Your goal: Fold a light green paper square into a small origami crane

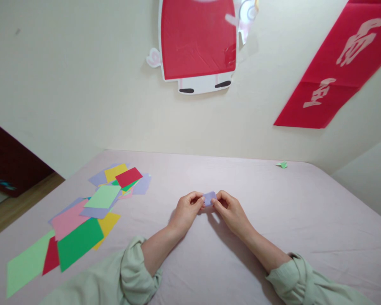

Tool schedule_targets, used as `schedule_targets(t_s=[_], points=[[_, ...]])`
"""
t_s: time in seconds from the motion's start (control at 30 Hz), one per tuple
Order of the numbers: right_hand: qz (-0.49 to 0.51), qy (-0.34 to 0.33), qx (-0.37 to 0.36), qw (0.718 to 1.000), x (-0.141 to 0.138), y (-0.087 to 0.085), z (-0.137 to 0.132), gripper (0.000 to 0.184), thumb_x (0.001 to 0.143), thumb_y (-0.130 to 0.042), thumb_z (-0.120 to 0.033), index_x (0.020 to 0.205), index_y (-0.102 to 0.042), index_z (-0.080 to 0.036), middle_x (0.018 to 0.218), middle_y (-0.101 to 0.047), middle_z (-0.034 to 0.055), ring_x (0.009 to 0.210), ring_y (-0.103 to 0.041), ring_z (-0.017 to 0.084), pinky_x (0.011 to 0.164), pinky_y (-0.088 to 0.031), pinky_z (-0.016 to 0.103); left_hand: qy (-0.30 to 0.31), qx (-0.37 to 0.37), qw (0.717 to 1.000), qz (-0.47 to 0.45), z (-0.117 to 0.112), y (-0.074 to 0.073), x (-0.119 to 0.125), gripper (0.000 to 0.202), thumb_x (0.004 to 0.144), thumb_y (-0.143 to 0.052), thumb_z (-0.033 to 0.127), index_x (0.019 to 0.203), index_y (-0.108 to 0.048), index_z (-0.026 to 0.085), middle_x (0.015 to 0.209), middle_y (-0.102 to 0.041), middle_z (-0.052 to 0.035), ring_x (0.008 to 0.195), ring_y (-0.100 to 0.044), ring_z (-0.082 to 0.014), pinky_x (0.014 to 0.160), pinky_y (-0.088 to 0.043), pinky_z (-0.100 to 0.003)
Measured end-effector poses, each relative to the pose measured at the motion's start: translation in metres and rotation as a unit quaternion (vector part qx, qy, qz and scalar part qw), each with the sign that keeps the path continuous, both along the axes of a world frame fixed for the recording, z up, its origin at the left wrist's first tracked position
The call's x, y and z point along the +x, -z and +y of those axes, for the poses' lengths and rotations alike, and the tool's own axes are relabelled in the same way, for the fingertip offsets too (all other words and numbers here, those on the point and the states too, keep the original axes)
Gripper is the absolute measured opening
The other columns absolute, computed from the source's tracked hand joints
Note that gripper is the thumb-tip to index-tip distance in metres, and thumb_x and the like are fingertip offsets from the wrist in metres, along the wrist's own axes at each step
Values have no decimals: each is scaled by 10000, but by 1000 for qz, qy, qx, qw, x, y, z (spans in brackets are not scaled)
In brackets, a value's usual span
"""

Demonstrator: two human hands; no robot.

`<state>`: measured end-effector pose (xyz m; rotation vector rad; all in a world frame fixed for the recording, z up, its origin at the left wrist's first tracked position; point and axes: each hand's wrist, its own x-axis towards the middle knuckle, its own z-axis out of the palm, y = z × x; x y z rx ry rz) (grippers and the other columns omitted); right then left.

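Note:
A small piece of folded purple paper (209, 198) is held up between my two hands, a little above the pale pink tabletop (190, 271). My left hand (189, 206) pinches its left edge between thumb and fingers. On the opposite edge, the thumb and fingers of my right hand (229, 207) are closed on the same paper. Parts of the paper are covered by my fingertips, so its exact folds cannot be made out.
Loose coloured sheets, among them a dark green sheet (80, 243) and a pink sheet (70, 219), lie spread and overlapping on the left. A small light green folded paper (283, 164) rests near the far right edge. Behind the table rises a wall (82, 84) with red decorations.

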<state>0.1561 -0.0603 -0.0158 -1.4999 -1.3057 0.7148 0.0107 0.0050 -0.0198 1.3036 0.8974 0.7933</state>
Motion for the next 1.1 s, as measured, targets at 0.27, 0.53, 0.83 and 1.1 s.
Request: schedule_targets(t_s=[0.27, 0.53, 0.83, 1.1], points=[[-3, -2, -1, 1000, 1, 2, 0, 240, 868, -536, -355, 693, -494, -196, 646, -475, -32, 622, -433, 132, 592, -339, 253, 4, 5, 1000, -1, 0, -1, -1, 228, 761, -636, 369, 768, -683, 146, 662, -610, 4, 633, -546, -118, 622, -410, -226], [55, 11, 11, 998, 0, 5, 2, 179, 846, -580, -367, 822, -502, -207, 725, -542, -18, 653, -505, 145, 612, -391, 270, 3, 3, 1000, -5, 0, -1, -1, 248, 755, -642, 396, 749, -669, 149, 650, -606, 7, 632, -537, -118, 628, -405, -224], [95, -24, -18, 995, 2, 1, 3, 259, 841, -575, -417, 722, -552, -189, 658, -545, -17, 629, -508, 138, 616, -391, 270, 16, 7, 1000, -16, 1, 0, -2, 241, 760, -649, 387, 732, -665, 148, 648, -602, 9, 638, -536, -117, 649, -408, -227], [77, -10, -7, 997, 1, 0, 2, 237, 844, -569, -385, 711, -545, -190, 646, -534, -22, 621, -490, 135, 594, -377, 256, 18, 8, 1000, -7, 1, 0, -1, 235, 763, -638, 383, 751, -660, 149, 658, -611, 4, 645, -550, -124, 655, -425, -231]])
